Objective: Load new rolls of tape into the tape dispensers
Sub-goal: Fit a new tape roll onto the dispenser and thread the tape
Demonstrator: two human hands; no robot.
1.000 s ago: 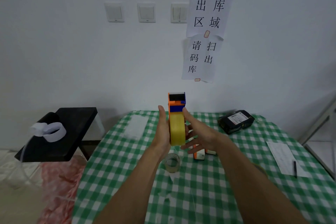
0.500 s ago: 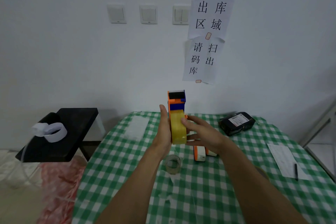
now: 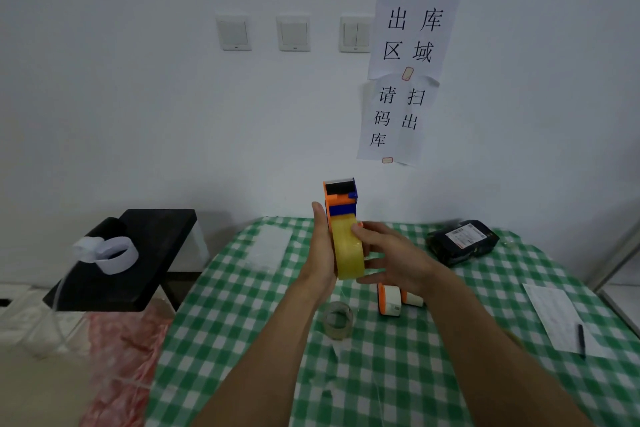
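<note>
An orange and blue tape dispenser (image 3: 341,196) stands upright above the table, with a yellowish tape roll (image 3: 348,253) seated in it. My left hand (image 3: 322,253) lies flat along the dispenser's left side with the fingers straight up. My right hand (image 3: 391,256) holds the roll from the right, thumb on the roll's front face and fingers round its far side. A second orange dispenser (image 3: 389,300) lies on the green checked tablecloth (image 3: 242,305) below my right hand. An empty clear tape core (image 3: 338,319) sits on the cloth below the hands.
A black parcel (image 3: 462,241) lies at the back right. A paper sheet (image 3: 557,315) with a pen (image 3: 581,340) lies at the right edge. A black stool (image 3: 138,253) with a loop of white backing strip (image 3: 110,253) stands left of the table. The wall is close behind.
My right hand has closed in from below the roll onto its right side and front, thumb now on the roll. The dispenser has stayed upright against my left hand.
</note>
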